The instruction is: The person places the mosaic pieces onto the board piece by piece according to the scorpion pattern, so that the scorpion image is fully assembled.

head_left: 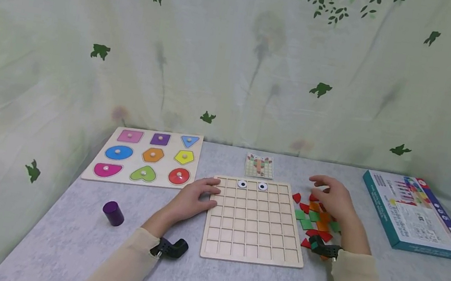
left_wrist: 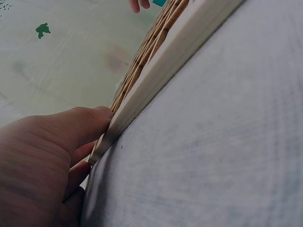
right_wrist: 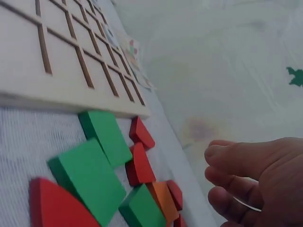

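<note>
The wooden grid board point(head_left: 256, 223) lies flat, with two eye pieces point(head_left: 242, 184) in its top row. My left hand point(head_left: 192, 199) rests at the board's upper left edge; in the left wrist view the thumb of the hand point(left_wrist: 52, 156) touches the board's side point(left_wrist: 156, 80). Over the far part of the loose pile, my right hand point(head_left: 336, 203) hovers with bent, relaxed fingers. The right wrist view shows that hand point(right_wrist: 258, 182) holding nothing, beside green blocks point(right_wrist: 87, 177), red blocks point(right_wrist: 140, 165) and an orange block point(right_wrist: 163, 201).
A small pattern card point(head_left: 259, 166) lies behind the board. To the left are a shape puzzle point(head_left: 165, 174) and a purple cylinder point(head_left: 113, 213). A flat teal-edged box point(head_left: 420, 215) lies at the right, and a printed curtain point(head_left: 237, 64) hangs behind the table.
</note>
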### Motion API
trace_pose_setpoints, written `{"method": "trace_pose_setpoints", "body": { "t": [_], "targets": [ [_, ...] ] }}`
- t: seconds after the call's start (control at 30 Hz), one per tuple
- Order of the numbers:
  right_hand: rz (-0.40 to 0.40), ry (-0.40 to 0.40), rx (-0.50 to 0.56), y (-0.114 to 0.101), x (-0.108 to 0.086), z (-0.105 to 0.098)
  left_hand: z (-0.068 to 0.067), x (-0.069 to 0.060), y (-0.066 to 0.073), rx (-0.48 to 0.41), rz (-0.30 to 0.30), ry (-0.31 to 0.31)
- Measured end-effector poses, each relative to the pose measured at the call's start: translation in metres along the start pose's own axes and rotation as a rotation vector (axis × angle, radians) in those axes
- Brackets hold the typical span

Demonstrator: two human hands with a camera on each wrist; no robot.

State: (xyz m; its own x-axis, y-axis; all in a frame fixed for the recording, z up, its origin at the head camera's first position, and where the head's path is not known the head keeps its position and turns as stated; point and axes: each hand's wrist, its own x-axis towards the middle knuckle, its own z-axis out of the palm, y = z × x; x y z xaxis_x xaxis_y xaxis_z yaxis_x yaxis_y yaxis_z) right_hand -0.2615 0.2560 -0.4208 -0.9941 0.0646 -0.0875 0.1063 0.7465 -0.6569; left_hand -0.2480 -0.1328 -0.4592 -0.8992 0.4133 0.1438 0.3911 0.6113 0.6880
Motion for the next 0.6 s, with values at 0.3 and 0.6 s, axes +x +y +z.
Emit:
{"method": "trace_pose_setpoints", "body": {
  "t": [0.3, 0.6],
  "targets": [
    [0.031, -0.054, -0.061, 0.018, 0.005, 0.004, -0.001, 0.001, 0.002, -0.004, 0.003, -0.005],
    [0.023, -0.036, -0.084, 0.021, 0.006, 0.005, 0.0, 0.0, 0.0, 0.001, -0.002, -0.004]
  ]
}}
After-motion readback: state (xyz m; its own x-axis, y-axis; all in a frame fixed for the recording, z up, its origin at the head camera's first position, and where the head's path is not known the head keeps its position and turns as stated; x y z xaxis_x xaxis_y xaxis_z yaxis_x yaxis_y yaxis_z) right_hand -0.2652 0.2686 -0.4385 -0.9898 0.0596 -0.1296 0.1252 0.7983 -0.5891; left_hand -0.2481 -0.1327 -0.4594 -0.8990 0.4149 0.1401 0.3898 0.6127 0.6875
